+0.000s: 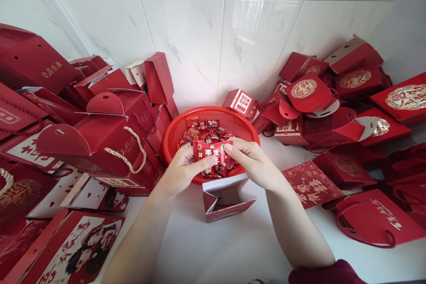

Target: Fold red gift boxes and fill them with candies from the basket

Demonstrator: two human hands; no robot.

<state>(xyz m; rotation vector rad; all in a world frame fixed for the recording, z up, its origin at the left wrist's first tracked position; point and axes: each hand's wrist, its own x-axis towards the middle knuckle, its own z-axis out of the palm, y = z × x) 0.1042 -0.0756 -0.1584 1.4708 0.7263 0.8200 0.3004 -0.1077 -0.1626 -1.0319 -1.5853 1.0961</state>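
A red candy packet (207,151) with white characters and small flowers is stretched between my two hands. My left hand (187,165) is closed on its left end, with the thumb across the front. The right end is pinched by my right hand (244,156). Beneath and behind the packet, a round red plastic basket (169,128) holds many small wrapped candies (213,131). Just in front of the basket stands a small red paper box (229,213), its top open and its inside partly visible.
Red gift boxes and bags (100,137) with rope handles are piled on the left. More red boxes (349,128) crowd the right side, with a red bag (379,217) lower down. A tiled wall (186,31) rises behind the white table (213,248).
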